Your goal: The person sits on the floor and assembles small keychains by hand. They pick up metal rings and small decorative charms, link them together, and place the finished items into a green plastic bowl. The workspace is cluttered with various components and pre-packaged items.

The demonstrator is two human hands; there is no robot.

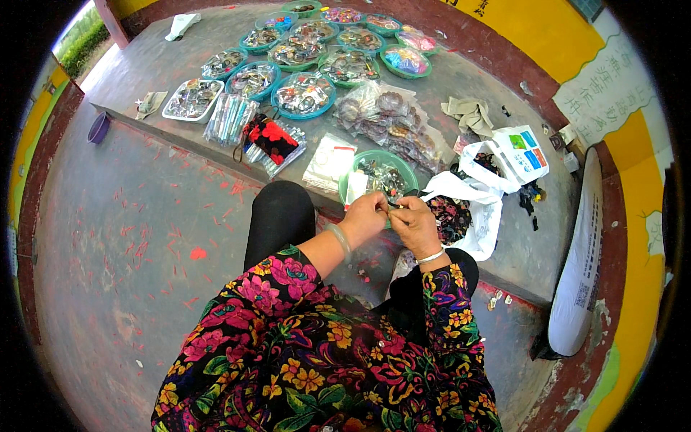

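Note:
My left hand (366,218) and my right hand (416,225) meet above the near edge of a green basin (409,167), fingertips pinched close together. Between them shows a small dark piece (394,206), too small to name. A white card or packet (355,189) stands upright just beyond my left fingers; whether they touch it, I cannot tell. Small clear packets with dark and red bits (384,176) fill the basin. Right of my right hand, an open white plastic bag (486,229) holds many small dark, colourful pieces (450,218).
Several basins (304,96) of packaged small goods cover the raised ledge. Nearer lie flat clear packets (396,119), a white stack (330,162), a red-black pouch (273,140) and a grey cloth (469,114). A purple tub (98,127) sits at far left.

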